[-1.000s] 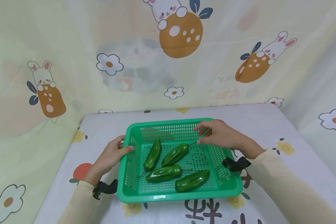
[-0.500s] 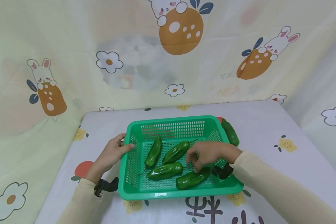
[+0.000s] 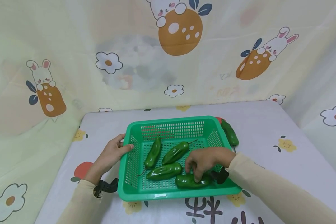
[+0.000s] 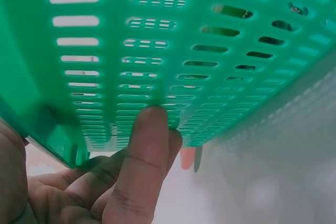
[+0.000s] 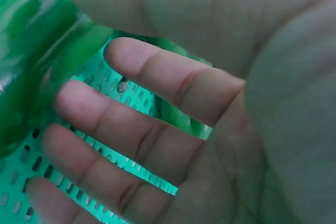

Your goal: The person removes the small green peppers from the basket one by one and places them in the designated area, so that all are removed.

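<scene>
A green plastic basket (image 3: 145, 197) with slotted walls sits on the table. My left hand (image 3: 112, 154) grips its left rim, the thumb inside and the fingers outside; in the left wrist view the fingers (image 4: 142, 166) lie against the slotted wall (image 4: 105, 98). Over the basket's front right, my right hand (image 3: 207, 158) has its thumb on a glossy green pepper (image 3: 186, 181) and its fingers on the far side. That pepper (image 5: 37, 51) is blurred in the right wrist view. Beside it in the basket lie a left pepper (image 3: 153, 153), a middle pepper (image 3: 175, 152) and a front pepper (image 3: 164, 172).
Another green pepper (image 3: 230, 133) lies outside the basket, by its right wall. The table has a pale printed cloth (image 3: 268, 130), and a patterned curtain (image 3: 140, 93) hangs behind it.
My right hand has come from the back right of the basket down to the front right pepper, which has turned to lie more level. The left hand keeps its place on the rim.
</scene>
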Available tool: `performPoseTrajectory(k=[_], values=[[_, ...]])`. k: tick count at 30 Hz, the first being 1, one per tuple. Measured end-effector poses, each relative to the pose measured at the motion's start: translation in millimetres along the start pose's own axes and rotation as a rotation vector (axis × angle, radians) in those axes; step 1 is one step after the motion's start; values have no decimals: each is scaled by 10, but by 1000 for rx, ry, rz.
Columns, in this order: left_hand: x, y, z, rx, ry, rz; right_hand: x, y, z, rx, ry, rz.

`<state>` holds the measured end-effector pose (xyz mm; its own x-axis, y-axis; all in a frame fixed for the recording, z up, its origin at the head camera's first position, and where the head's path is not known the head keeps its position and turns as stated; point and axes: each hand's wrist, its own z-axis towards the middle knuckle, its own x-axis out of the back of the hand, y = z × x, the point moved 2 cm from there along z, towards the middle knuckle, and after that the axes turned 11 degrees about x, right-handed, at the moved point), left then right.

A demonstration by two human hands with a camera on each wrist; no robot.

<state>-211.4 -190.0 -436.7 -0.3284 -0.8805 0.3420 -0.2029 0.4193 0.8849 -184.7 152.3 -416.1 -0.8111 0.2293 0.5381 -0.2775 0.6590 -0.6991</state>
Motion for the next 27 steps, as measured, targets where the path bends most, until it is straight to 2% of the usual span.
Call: performPoseTrajectory(k=[5, 16, 27], values=[[-3, -16, 14, 4, -1, 1, -32, -12, -5, 8, -28, 3], [0, -35, 24, 6, 4, -12, -54, -11, -21, 32, -106, 101], [-9, -16, 11, 4, -1, -16, -4, -21, -130, 66, -12, 95]])
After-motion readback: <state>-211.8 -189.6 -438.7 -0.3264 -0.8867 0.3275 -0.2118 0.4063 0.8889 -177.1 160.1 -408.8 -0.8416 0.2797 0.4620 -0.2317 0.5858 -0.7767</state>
